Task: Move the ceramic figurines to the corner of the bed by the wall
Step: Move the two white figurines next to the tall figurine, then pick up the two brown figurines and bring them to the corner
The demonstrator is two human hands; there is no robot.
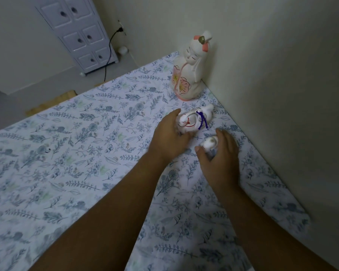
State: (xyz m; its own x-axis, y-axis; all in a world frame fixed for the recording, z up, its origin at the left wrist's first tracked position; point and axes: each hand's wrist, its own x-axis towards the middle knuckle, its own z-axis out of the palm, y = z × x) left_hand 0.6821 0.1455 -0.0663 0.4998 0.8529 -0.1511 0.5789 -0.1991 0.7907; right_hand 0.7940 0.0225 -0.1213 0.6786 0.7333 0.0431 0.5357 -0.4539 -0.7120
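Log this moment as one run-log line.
left hand: holds cord-tied figurine | right hand: holds small figurine | tall figurine: upright in corner

Two bare hands grip ceramic figurines on a floral-sheeted bed (70,145): the left hand (169,136) on a white figurine with a purple cord (193,119), the right hand (218,153) around a smaller white figurine (210,143), while a tall pink-and-white doll (190,69) stands upright against the wall (282,65) in the corner

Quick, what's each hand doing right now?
Left hand: fingers closed around the white figurine with the purple cord.
Right hand: fingers curled around the small white figurine.
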